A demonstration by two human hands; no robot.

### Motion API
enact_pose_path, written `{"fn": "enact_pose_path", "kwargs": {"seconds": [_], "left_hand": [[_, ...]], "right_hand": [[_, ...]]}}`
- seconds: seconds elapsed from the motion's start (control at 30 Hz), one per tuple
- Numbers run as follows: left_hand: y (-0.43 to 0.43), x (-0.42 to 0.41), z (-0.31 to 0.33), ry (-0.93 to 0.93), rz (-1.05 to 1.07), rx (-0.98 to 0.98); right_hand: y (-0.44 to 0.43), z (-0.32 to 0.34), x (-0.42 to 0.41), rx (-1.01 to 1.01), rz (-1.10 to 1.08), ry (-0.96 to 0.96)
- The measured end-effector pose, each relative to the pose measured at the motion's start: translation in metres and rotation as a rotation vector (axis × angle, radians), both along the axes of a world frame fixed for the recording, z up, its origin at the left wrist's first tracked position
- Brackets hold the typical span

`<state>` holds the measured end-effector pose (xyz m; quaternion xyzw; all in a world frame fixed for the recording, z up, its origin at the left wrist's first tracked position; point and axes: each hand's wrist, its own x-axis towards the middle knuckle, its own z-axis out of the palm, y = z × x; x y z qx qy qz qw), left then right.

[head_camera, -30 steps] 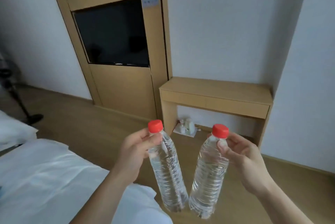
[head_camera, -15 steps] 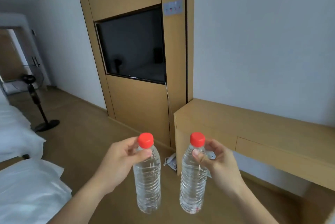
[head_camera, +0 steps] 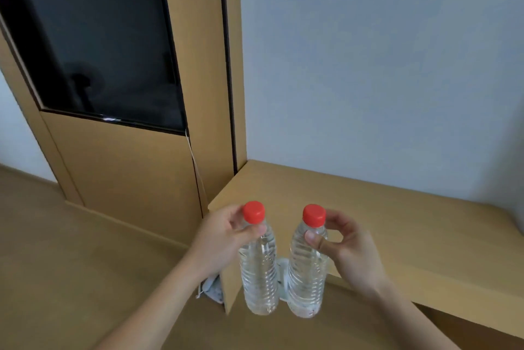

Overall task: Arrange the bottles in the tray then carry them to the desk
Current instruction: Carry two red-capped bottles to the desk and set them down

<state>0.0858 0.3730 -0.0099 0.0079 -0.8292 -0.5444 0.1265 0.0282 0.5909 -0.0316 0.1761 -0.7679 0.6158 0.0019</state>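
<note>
— So, which step is this?

— Carrying, by my reading. The left hand (head_camera: 224,233) is pinched round the neck of the left bottle (head_camera: 259,270), just under its red cap, and the right hand (head_camera: 344,247) is clamped the same way on the right bottle (head_camera: 307,267). Both bottles hang upright below the grips, close beside each other but not touching, in the air.

— And the tray?

— Hard to say. Something white shows low behind the bottles, under the desk (head_camera: 382,225), but I cannot tell what it is. The desk top stretches out beyond and to the right of the right hand, bare as far as I can see.

— So the next move?

— Probably lifting both bottles over the desk's near edge and lowering them until the bases sit flat before the fingers let go. Held only by the necks, they could swing, so a slow descent seems wise.
</note>
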Motion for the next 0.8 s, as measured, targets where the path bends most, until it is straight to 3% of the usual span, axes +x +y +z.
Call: {"fn": "enact_pose_path", "kwargs": {"seconds": [0.27, 0.37, 0.6, 0.8], "left_hand": [[-0.022, -0.2, 0.003, -0.053, -0.181, -0.16], [-0.023, -0.262, -0.007, -0.086, -0.203, -0.132], [-0.029, -0.386, -0.022, -0.151, -0.158, -0.182], [-0.03, -0.489, -0.025, -0.148, -0.092, -0.219]], "right_hand": [[-0.031, 0.0, -0.156, -0.024, -0.145, -0.025], [-0.038, -0.014, -0.214, -0.021, -0.148, -0.049], [-0.045, -0.037, -0.348, -0.034, -0.066, -0.083], [-0.058, -0.051, -0.443, 0.132, -0.069, -0.103]]}}
